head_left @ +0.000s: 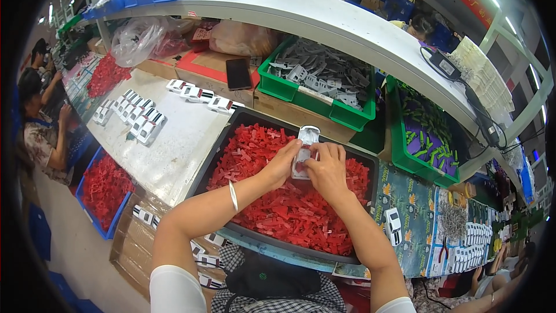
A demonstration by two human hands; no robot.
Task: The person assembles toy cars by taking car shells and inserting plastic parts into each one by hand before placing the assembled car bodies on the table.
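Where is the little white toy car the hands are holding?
In the head view the white toy car sits mid-picture, pinched between the left hand and right hand, just above the black tray of red plastic pieces.

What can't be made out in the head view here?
- Small white plastic toy car body: lower half covered by left hand and right hand, so the grip is unclear.
- Black tray of red plastic parts: near edge hidden by forearms.
- Grey parts in green bin: too small.

The single head-worn fisheye view looks steeply down from close above the black plastic tray of red parts (231, 133). Straight shelf edges bend toward its dark rim.
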